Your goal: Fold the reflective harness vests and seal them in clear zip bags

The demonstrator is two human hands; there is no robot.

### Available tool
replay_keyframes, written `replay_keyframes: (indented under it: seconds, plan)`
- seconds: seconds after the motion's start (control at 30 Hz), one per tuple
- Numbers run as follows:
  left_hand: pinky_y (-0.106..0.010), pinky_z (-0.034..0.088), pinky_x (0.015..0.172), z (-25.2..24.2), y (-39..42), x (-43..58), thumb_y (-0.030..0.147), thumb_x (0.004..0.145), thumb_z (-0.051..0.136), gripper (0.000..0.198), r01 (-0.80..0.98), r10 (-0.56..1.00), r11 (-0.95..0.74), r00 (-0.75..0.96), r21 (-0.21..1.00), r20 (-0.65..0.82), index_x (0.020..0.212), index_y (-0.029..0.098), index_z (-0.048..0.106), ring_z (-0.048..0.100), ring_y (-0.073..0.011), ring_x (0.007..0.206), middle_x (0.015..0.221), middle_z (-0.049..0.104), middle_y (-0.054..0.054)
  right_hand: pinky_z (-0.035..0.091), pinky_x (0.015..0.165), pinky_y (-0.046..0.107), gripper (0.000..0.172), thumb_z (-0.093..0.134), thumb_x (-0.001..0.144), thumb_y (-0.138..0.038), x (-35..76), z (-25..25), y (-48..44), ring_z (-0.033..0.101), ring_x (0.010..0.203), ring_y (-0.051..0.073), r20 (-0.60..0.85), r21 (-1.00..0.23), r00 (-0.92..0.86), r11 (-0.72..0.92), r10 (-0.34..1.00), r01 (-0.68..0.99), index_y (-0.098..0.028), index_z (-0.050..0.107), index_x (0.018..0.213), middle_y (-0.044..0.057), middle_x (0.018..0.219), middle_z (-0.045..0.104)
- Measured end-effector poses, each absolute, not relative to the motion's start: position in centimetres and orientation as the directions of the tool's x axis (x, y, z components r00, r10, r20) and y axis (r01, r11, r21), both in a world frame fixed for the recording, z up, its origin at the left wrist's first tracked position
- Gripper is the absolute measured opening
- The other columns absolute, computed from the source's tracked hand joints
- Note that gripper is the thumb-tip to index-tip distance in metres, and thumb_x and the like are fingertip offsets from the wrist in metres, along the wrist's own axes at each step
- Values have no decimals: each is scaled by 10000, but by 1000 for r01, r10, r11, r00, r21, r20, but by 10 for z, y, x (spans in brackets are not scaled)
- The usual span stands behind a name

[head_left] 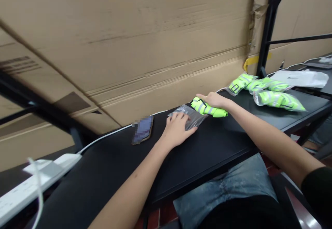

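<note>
My left hand (176,129) lies flat, fingers spread, pressing on a clear plastic bag (194,115) on the black table (212,153). My right hand (214,100) rests on top of a folded neon-green reflective vest (207,109), fingers curved over it, pushing it toward the bag's open end. The vest lies partly at the mouth of the bag.
Three bagged neon-green vests (277,99) lie at the right of the table, with a white plastic bag (301,78) behind them. A phone (142,130) lies left of my hand. A white power strip (33,180) sits far left. Cardboard sheets (145,42) stand behind the table.
</note>
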State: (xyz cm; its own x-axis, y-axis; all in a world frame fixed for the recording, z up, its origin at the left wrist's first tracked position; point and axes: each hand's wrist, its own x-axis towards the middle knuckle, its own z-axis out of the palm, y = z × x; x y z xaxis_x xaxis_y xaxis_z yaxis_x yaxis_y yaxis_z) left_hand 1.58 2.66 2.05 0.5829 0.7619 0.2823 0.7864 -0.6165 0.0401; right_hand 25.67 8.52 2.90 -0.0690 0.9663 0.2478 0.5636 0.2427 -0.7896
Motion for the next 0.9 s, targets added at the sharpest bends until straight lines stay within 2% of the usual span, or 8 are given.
replay_keyframes:
  seconds: [0.07,0.2,0.27,0.4,0.47,0.57,0.7,0.9]
  plan:
    - [-434,472,862,22,28,16,382,837,590,208,801,776,-593,539,85,328,931,216,674,603,-312,1018,1024,684,-106,382,589,337,588,573,778,-761,253,30,77,546,552,209,177,-792,-75,187,981,581,-208,634,588,53,467,524]
    - [-326,450,643,20,30,15,221,839,536,91,781,833,-544,460,307,308,805,223,622,610,-206,667,710,644,-33,327,476,310,696,452,784,-845,249,30,51,389,461,128,66,-804,-207,175,976,568,-219,481,480,22,468,479]
    - [-333,453,650,18,30,17,220,858,531,85,770,826,-551,450,322,340,829,221,610,617,-217,699,738,648,-44,294,451,292,699,463,774,-847,245,31,42,334,451,108,58,-810,-302,222,952,543,-219,438,468,-4,457,422]
    - [-411,480,800,13,35,25,314,798,673,207,828,777,-545,437,135,454,956,191,622,595,-332,1008,1020,657,-133,252,451,285,703,476,773,-835,234,33,39,269,455,91,87,-771,-303,257,949,582,-219,359,456,-28,459,329]
    - [-412,473,822,12,41,25,304,776,701,227,842,785,-529,438,104,438,955,181,638,584,-345,1044,1056,650,-146,254,467,287,696,479,779,-824,231,32,41,274,469,92,109,-753,-273,259,956,605,-218,338,467,-29,472,326]
    - [-351,458,727,11,47,22,262,823,629,75,834,842,-500,405,234,357,823,190,654,631,-272,862,875,672,-96,262,482,287,684,447,803,-814,231,29,41,287,489,97,110,-742,-250,247,962,624,-218,319,492,-29,493,328]
    - [-296,392,602,14,42,21,270,867,545,196,740,871,-485,356,467,340,713,199,643,585,-190,622,652,639,-30,235,479,269,650,474,825,-766,230,25,35,254,513,92,129,-735,-310,301,942,608,-216,308,522,-44,519,292]
    - [-277,390,570,13,31,34,124,761,574,118,623,760,-650,517,435,393,732,202,657,652,-216,715,739,705,-47,319,528,249,595,498,856,-695,220,32,19,375,539,98,297,-805,-362,435,884,403,-174,524,570,-21,558,441]
